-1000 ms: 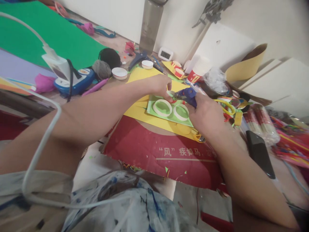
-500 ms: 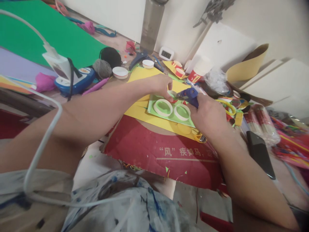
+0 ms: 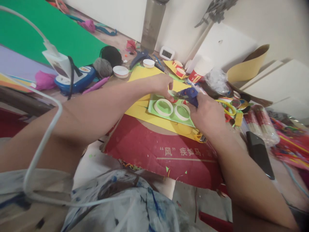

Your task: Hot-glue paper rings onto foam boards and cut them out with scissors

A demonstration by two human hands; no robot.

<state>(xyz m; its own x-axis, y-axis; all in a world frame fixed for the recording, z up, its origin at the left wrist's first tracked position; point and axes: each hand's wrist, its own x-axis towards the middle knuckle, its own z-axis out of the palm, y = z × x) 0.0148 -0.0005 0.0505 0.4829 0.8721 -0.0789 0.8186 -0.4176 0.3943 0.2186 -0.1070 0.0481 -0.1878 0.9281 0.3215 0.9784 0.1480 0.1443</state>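
In the head view, my left hand (image 3: 164, 85) is closed, its fingertips pinching a small white and red paper-cup ring (image 3: 172, 92) over the green sheet (image 3: 151, 109). My right hand (image 3: 209, 112) grips a blue glue gun (image 3: 190, 94). Its tip points left, close to my left fingertips; whether it touches the ring I cannot tell. Two more white paper-cup rings (image 3: 163, 114) lie flat side by side on the green sheet, nearest me. Beneath is yellow paper (image 3: 140, 111) on a red cardboard piece (image 3: 145, 148).
A white cable (image 3: 45, 141) loops across my left side. Shallow white cup bottoms (image 3: 120, 72), balls of yarn (image 3: 102, 67) and a blue power strip (image 3: 77, 80) lie to the left. A black phone (image 3: 260, 154) lies right. Behind stand a bottle (image 3: 153, 25) and a small clock (image 3: 167, 53).
Both hands keep nearly the same position and hold. The whole view has shifted very slightly.
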